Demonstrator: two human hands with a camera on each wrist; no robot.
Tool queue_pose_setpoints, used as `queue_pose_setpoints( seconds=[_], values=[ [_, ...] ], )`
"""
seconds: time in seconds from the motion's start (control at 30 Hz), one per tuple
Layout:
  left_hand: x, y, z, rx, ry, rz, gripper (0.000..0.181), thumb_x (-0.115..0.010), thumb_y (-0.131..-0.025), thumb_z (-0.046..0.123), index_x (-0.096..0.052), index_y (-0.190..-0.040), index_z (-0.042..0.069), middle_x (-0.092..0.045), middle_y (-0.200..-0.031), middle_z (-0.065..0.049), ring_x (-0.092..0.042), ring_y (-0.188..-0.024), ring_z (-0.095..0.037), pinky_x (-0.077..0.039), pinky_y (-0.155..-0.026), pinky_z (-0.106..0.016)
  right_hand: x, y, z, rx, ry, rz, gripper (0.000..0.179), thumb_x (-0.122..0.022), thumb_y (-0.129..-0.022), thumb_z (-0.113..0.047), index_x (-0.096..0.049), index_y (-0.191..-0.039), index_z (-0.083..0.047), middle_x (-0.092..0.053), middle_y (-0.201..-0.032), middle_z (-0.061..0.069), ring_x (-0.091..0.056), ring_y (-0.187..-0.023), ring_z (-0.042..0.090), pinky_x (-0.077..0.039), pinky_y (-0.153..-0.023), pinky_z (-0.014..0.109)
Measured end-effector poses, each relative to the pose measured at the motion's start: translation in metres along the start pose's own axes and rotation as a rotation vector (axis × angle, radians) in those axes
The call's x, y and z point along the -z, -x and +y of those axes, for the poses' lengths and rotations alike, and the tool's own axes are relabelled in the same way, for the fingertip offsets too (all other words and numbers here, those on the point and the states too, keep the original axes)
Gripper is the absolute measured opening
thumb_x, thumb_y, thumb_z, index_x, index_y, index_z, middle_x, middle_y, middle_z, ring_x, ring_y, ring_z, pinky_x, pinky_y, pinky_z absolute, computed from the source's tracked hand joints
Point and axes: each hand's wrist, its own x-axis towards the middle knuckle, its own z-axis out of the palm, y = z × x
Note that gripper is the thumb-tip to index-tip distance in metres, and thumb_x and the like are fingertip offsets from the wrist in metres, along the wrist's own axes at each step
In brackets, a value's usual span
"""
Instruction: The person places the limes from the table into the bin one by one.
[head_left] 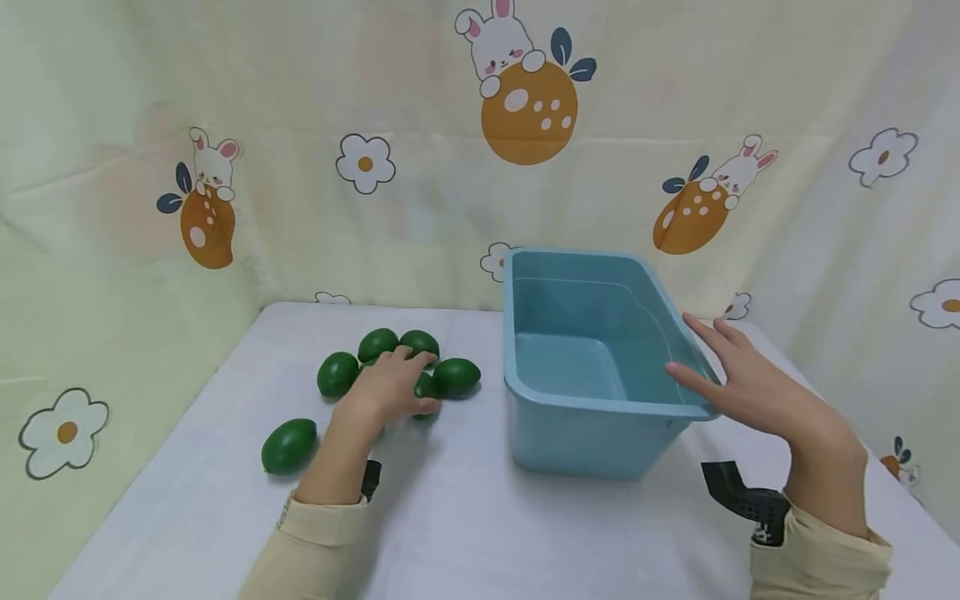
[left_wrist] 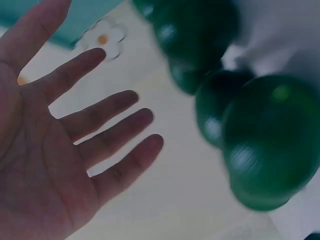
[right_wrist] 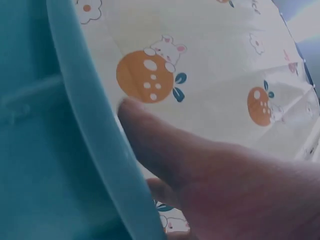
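Several dark green limes (head_left: 457, 377) lie grouped on the left part of the table, and one lime (head_left: 288, 447) sits apart, nearer the front. My left hand (head_left: 390, 385) hovers over the group, hiding some of them. In the left wrist view the left hand (left_wrist: 55, 145) has its fingers spread and nothing in its palm, with limes (left_wrist: 272, 137) beside it. A light blue plastic basin (head_left: 581, 437) stands right of the limes, its inside bare. At its right rim is my right hand (head_left: 757, 383), fingers extended. The right wrist view shows the right hand (right_wrist: 200, 175) against the rim.
A white cloth covers the table (head_left: 450, 533). Behind it hangs a cream curtain (head_left: 420, 225) printed with rabbits, oranges and flowers. Black wrist straps (head_left: 768, 517) show at the cuffs.
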Motion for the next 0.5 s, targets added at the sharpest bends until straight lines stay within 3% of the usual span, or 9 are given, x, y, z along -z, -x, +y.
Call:
queue_pose_setpoints(
  seconds=[0.23, 0.37, 0.5],
  values=[
    [-0.028, -0.015, 0.004, -0.050, -0.057, 0.014, 0.065, -0.078, -0.078, 0.021, -0.051, -0.136, 0.019, -0.040, -0.145, -0.017, -0.037, -0.134, -0.037, -0.041, -0.098, -0.057, 0.004, 0.012, 0.010, 0.101, -0.099, -0.075, 0.086, -0.057, -0.093, -0.039, -0.001, -0.154, -0.019, 0.002, -0.155, 0.028, -0.015, -0.134, 0.058, -0.028, -0.089, 0.077],
    [-0.035, -0.018, 0.006, -0.059, -0.059, 0.010, 0.060, -0.078, -0.077, 0.014, -0.054, -0.132, 0.017, -0.046, -0.139, -0.017, -0.043, -0.129, -0.036, -0.046, -0.095, -0.051, 0.006, 0.017, 0.012, 0.134, -0.135, -0.128, 0.086, -0.060, -0.092, -0.036, -0.001, -0.154, -0.025, 0.004, -0.156, 0.026, -0.011, -0.136, 0.057, -0.031, -0.089, 0.075],
    [-0.036, -0.018, 0.006, -0.023, -0.046, 0.019, 0.056, -0.078, -0.077, 0.009, -0.057, -0.128, 0.015, -0.048, -0.134, -0.016, -0.046, -0.124, -0.034, -0.048, -0.093, -0.048, 0.006, 0.016, 0.012, 0.165, -0.127, -0.135, 0.087, -0.063, -0.090, -0.035, -0.005, -0.154, -0.026, 0.001, -0.156, 0.025, -0.014, -0.136, 0.055, -0.033, -0.091, 0.072]
  ],
)
